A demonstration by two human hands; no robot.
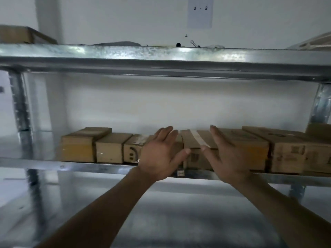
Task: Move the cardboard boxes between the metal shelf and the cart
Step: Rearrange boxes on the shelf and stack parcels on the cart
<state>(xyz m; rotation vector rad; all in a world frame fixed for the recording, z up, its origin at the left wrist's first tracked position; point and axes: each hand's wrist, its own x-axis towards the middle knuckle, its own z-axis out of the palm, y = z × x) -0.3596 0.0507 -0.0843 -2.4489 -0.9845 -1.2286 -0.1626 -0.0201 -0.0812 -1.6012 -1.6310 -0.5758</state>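
Observation:
A row of several brown cardboard boxes stands along the middle level of the metal shelf (71, 164). The taped box (198, 140) in the middle of the row has a strip of clear tape across its top. My left hand (161, 154) is spread open at its left side and partly covers the neighbouring box. My right hand (227, 154) is spread open at its right side, in front of the box beside it. Neither hand holds anything. The cart is out of view.
Left of my hands stand a smiley-printed box (131, 151), a plain box (111, 146) and a larger box (80, 145). A long box (286, 151) lies to the right. The upper beam (161, 56) carries another box (23, 35) and small clutter. Grey uprights frame both sides.

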